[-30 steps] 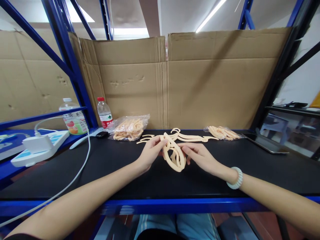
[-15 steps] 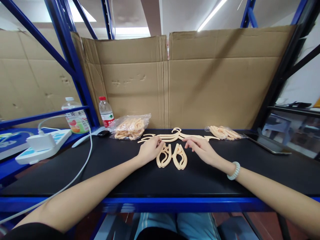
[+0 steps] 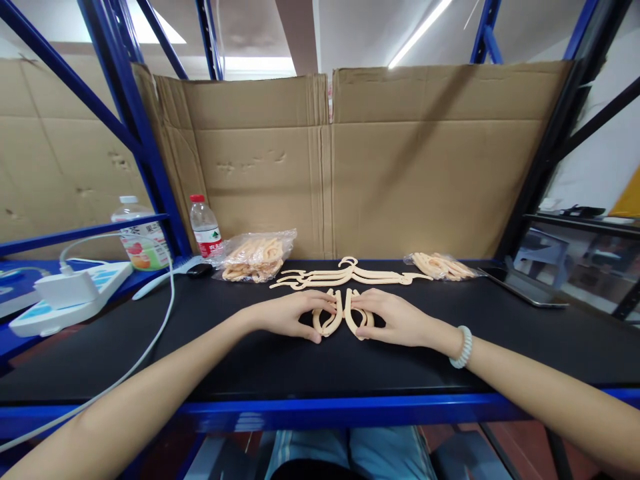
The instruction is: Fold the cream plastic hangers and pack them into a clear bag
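Two beige plastic hanger pieces lie side by side on the black shelf top (image 3: 300, 373) in front of me. My left hand (image 3: 290, 315) pinches the left piece (image 3: 327, 319) between thumb and fingers. My right hand (image 3: 393, 319) grips the right piece (image 3: 354, 317) the same way; a pale bead bracelet is on that wrist. Just behind them lies a flat stack of unfolded beige hangers (image 3: 347, 273).
A clear bag of beige pieces (image 3: 255, 255) sits at the back left, another bag (image 3: 440, 265) at the back right. Two bottles (image 3: 205, 227), a white power strip (image 3: 65, 297) with cable, and a tablet (image 3: 523, 285) flank the area. Cardboard walls stand behind.
One second ago both hands held the folded pieces lifted together. They were laid flat on the shelf, and now each hand has closed around one piece.
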`<state>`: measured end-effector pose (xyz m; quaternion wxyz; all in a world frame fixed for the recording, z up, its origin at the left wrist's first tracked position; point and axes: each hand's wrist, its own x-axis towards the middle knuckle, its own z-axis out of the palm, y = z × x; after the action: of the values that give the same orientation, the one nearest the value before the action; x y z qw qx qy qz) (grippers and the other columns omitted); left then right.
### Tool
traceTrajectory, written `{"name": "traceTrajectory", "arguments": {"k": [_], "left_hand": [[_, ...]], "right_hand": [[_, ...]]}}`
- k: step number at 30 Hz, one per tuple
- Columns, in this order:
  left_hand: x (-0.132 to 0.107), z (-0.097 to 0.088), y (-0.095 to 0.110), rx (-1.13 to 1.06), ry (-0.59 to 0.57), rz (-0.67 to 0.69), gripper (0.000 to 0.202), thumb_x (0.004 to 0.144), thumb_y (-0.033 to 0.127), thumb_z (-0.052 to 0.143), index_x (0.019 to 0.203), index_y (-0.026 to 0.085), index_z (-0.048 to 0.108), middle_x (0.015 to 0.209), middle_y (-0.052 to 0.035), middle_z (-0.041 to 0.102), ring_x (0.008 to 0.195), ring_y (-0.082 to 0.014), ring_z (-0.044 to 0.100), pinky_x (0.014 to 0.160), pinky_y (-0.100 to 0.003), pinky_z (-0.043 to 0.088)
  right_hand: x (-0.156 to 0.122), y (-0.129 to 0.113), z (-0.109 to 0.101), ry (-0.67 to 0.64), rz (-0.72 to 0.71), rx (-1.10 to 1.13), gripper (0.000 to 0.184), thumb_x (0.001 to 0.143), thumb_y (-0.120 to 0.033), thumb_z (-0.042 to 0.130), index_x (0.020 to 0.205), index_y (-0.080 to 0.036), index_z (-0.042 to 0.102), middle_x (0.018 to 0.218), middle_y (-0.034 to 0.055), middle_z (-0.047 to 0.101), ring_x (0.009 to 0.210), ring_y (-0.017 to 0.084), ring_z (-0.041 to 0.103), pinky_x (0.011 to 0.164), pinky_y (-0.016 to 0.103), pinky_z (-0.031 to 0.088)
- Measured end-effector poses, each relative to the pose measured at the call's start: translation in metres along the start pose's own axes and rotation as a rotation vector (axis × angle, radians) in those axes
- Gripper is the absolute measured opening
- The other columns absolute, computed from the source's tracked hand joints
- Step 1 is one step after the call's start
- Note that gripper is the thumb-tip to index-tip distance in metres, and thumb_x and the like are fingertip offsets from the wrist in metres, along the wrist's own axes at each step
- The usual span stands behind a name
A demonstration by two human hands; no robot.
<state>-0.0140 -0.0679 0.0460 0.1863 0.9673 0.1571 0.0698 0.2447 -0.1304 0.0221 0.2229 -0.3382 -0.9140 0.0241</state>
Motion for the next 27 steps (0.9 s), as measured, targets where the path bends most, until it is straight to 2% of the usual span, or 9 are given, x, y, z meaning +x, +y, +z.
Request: {"name": "traceTrajectory", "arguments": {"k": [3, 6, 9, 12, 14, 17, 20, 23, 27], "left_hand": [[0.005, 0.007, 0.000, 0.026, 0.049, 0.012, 0.057, 0.075, 0.039, 0.071, 0.128, 0.028, 0.052, 0.140, -0.0074, 0.043, 0.130, -0.0252, 0.038, 0.108, -0.039, 0.030], [0.007, 0.013, 0.000, 0.059, 0.097, 0.001, 0.055, 0.076, 0.041, 0.069, 0.127, 0.026, 0.053, 0.138, -0.0086, 0.045, 0.129, -0.0258, 0.038, 0.108, -0.040, 0.030], [0.009, 0.018, -0.001, 0.070, 0.122, -0.006, 0.053, 0.078, 0.042, 0.067, 0.126, 0.024, 0.053, 0.138, -0.0098, 0.045, 0.130, -0.0249, 0.038, 0.108, -0.040, 0.029], [0.010, 0.018, -0.001, 0.050, 0.158, -0.012, 0.061, 0.074, 0.044, 0.071, 0.128, 0.024, 0.050, 0.141, -0.0105, 0.041, 0.131, -0.0256, 0.037, 0.108, -0.040, 0.030], [0.010, 0.016, -0.002, 0.034, 0.223, -0.029, 0.062, 0.072, 0.044, 0.072, 0.127, 0.023, 0.051, 0.139, -0.0100, 0.044, 0.128, -0.0256, 0.040, 0.106, -0.039, 0.032], [0.009, 0.012, -0.011, 0.050, 0.386, -0.173, 0.034, 0.082, 0.039, 0.059, 0.111, 0.020, 0.061, 0.117, -0.0077, 0.061, 0.108, -0.0229, 0.056, 0.091, -0.035, 0.045], [0.006, 0.010, -0.031, 0.189, 0.523, -0.385, 0.024, 0.081, 0.028, 0.054, 0.100, 0.017, 0.064, 0.102, -0.0088, 0.064, 0.091, -0.0227, 0.060, 0.078, -0.034, 0.049], [0.003, 0.012, -0.051, 0.283, 0.533, -0.476, 0.032, 0.076, 0.027, 0.056, 0.106, 0.016, 0.062, 0.105, -0.0104, 0.061, 0.088, -0.0226, 0.060, 0.080, -0.034, 0.048], [0.001, 0.015, -0.061, 0.308, 0.507, -0.491, 0.033, 0.080, 0.029, 0.051, 0.107, 0.016, 0.062, 0.096, -0.0102, 0.058, 0.084, -0.0224, 0.059, 0.078, -0.035, 0.047]], "right_hand": [[0.000, 0.002, -0.002, -0.019, 0.013, -0.004, 0.027, 0.087, -0.037, 0.059, 0.109, -0.021, 0.063, 0.103, 0.0055, 0.065, 0.098, 0.021, 0.058, 0.088, 0.033, 0.044], [-0.001, 0.005, 0.000, -0.004, 0.047, -0.018, 0.024, 0.086, -0.038, 0.060, 0.103, -0.020, 0.065, 0.104, 0.0060, 0.065, 0.096, 0.021, 0.058, 0.087, 0.033, 0.044], [-0.001, 0.006, 0.003, 0.035, 0.054, -0.027, 0.023, 0.086, -0.037, 0.060, 0.101, -0.021, 0.066, 0.109, 0.0063, 0.064, 0.102, 0.022, 0.056, 0.088, 0.033, 0.044], [-0.001, 0.012, 0.003, 0.103, 0.055, -0.042, 0.022, 0.090, -0.036, 0.054, 0.101, -0.021, 0.067, 0.108, 0.0067, 0.064, 0.103, 0.022, 0.056, 0.090, 0.034, 0.044], [-0.002, 0.025, -0.003, 0.192, 0.080, -0.060, 0.024, 0.092, -0.034, 0.049, 0.100, -0.020, 0.067, 0.105, 0.0076, 0.065, 0.100, 0.022, 0.058, 0.089, 0.036, 0.045], [-0.008, 0.058, -0.017, 0.328, 0.209, -0.120, 0.023, 0.091, -0.030, 0.048, 0.096, -0.018, 0.067, 0.097, 0.0082, 0.067, 0.091, 0.023, 0.061, 0.083, 0.037, 0.047], [-0.019, 0.097, -0.031, 0.285, 0.364, -0.195, 0.020, 0.085, -0.018, 0.049, 0.089, -0.017, 0.069, 0.088, 0.0064, 0.069, 0.082, 0.021, 0.063, 0.075, 0.034, 0.049], [-0.027, 0.121, -0.033, 0.236, 0.470, -0.208, 0.024, 0.078, -0.008, 0.048, 0.087, -0.017, 0.069, 0.085, 0.0049, 0.070, 0.077, 0.019, 0.063, 0.070, 0.030, 0.049], [-0.028, 0.129, -0.020, 0.182, 0.401, -0.193, 0.020, 0.081, -0.014, 0.052, 0.093, -0.015, 0.068, 0.091, 0.0076, 0.068, 0.082, 0.020, 0.062, 0.074, 0.032, 0.048]]}}
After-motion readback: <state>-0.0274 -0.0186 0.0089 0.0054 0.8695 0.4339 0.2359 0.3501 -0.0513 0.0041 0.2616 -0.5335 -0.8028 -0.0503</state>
